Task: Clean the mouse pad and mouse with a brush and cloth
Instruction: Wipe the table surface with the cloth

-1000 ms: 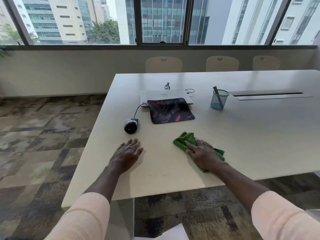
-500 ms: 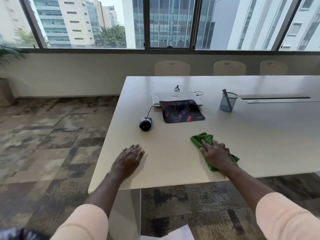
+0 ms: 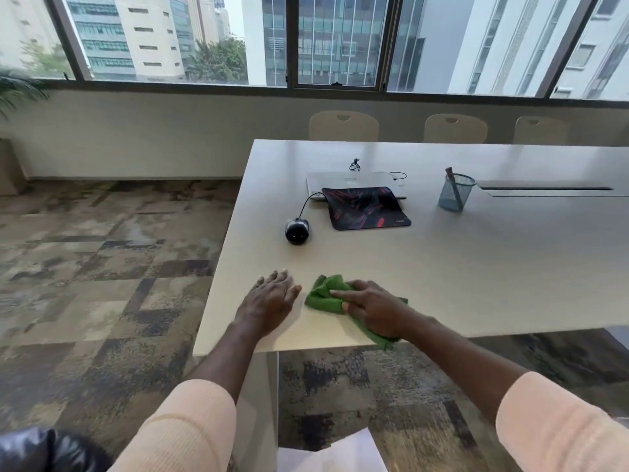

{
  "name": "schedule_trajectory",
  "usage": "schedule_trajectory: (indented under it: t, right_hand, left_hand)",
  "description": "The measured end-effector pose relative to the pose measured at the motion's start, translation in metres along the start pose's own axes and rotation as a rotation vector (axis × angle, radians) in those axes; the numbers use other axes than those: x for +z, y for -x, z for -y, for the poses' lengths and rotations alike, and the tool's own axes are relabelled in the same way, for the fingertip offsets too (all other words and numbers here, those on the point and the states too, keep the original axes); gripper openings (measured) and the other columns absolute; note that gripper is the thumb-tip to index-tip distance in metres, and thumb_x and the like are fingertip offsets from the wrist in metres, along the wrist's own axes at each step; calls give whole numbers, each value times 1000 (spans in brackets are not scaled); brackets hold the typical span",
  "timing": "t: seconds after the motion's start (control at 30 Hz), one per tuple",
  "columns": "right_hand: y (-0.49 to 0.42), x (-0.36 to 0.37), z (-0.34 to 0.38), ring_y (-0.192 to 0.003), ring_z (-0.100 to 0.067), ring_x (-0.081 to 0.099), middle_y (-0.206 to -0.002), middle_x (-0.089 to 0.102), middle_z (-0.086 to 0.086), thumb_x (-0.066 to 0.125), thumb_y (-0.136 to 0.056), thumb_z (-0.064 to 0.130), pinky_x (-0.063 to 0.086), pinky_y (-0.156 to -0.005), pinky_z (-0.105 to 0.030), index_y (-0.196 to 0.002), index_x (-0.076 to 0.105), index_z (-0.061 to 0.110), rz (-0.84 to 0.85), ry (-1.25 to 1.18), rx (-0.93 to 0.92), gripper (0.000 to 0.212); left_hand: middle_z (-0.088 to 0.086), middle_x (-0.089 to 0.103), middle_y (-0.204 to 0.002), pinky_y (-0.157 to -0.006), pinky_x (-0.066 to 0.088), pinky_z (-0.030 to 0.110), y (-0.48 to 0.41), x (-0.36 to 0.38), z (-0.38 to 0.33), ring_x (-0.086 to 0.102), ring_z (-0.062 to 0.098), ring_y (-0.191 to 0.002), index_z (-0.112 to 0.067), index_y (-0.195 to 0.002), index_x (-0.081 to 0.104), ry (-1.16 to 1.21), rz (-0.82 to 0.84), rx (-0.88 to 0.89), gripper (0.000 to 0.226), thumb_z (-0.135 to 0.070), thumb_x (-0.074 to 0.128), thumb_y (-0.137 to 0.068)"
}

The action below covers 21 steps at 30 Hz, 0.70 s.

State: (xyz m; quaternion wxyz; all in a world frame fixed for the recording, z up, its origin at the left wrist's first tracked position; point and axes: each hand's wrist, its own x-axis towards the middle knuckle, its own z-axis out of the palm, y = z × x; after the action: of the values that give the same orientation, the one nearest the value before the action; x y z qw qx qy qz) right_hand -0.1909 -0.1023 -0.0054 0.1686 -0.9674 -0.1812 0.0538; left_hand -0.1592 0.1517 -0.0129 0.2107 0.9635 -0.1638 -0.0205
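right grip (image 3: pixel 371 310) presses the cloth (image 3: pixel 323 296) flat-fingered, left grip (image 3: pixel 269 303) flat, empty; cloth reaches the tabletop (image 3: pixel 476 267) edge, we may drag it off.

Mouse (image 3: pixel 297 230) left of mouse pad (image 3: pixel 366 207) — cloth (image 3: pixel 325 294) nearer, under right hand (image 3: pixel 374 310).

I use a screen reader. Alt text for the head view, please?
The right hand presses a green cloth on a white table, the left hand flat beside it. Farther back lie a black mouse and a dark mouse pad.
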Motion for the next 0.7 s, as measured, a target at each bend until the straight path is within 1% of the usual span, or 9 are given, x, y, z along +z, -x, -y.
schedule_trajectory:
  t: [0.07, 0.1, 0.17, 0.23, 0.33, 0.4, 0.5, 0.63, 0.7]
  right_hand:
    - [-16, -9, -14, -130, -30, 41, -146, 43, -8, 40, -102, 35, 37, -108, -46, -142, 46, 35, -110, -77, 59, 40]
    - [-26, -12, -21, -130, -33, 42, -146, 44, -9, 40, -102, 36, 37, -109, -47, -142, 46, 33, -141, -47, 114, 41]
    - [-44, -13, -31, -136, -37, 35, -153, 35, -10, 37, -101, 45, 30, -114, -50, -145, 40, 40, -80, 58, 213, 44]
    - [-60, -12, -29, -144, -36, 24, -161, 22, -11, 35, -99, 53, 18, -118, -49, -145, 31, 49, 31, 77, 206, 47]
    - [-70, -5, -6, -147, -30, 20, -162, 19, -7, 37, -98, 53, 14, -120, -43, -144, 31, 52, 89, 53, 32, 46]
    - [-65, -1, 8, -147, -26, 23, -162, 22, -2, 39, -99, 49, 16, -121, -42, -143, 34, 52, 100, 63, -94, 45]
    - [-43, 0, 16, -146, -23, 27, -161, 25, -2, 41, -100, 44, 21, -121, -42, -144, 35, 48, 129, 115, -263, 44]
    - [-14, -10, 12, -148, -20, 23, -161, 24, 0, 40, -102, 41, 18, -122, -40, -146, 34, 47, 213, 125, -400, 44]
    - [-1, -14, 6, -147, -17, 24, -160, 28, 1, 39, -102, 41, 18, -121, -36, -145, 36, 47, 235, 109, -453, 44]
  left_hand:
    - [4, 20, -164, -123, 8, 34, 2, 1, -1, 13, 15, -152, -12, -154, 31, -4, 8, -8, 56, -43, 26, -107]
    - [3, 20, -164, -123, 7, 34, 3, 2, -1, 12, 14, -152, -13, -154, 30, -2, 14, -16, 56, -43, 25, -107]
    - [0, 20, -164, -122, 7, 33, 2, 3, 0, 12, 12, -152, -14, -154, 31, 0, 12, -29, 56, -43, 25, -107]
    - [-2, 21, -163, -122, 7, 31, 1, 4, 2, 13, 10, -151, -15, -154, 32, 15, 5, -43, 54, -42, 25, -107]
    - [-2, 27, -161, -121, 9, 29, 0, 5, 3, 17, 9, -150, -17, -152, 36, 62, -16, -60, 53, -41, 24, -107]
    - [-1, 32, -159, -121, 11, 29, 2, 3, 2, 21, 9, -149, -17, -151, 37, 113, -38, -73, 52, -41, 25, -107]
    - [0, 36, -157, -121, 12, 29, 4, 1, 1, 24, 9, -148, -16, -150, 41, 167, -48, -93, 51, -41, 27, -107]
    - [2, 39, -156, -122, 14, 31, 4, -1, -1, 27, 11, -147, -15, -147, 45, 170, -61, -106, 53, -44, 28, -106]
    - [4, 38, -156, -122, 15, 31, 4, -1, -3, 26, 12, -148, -13, -147, 45, 136, -52, -93, 54, -45, 28, -106]
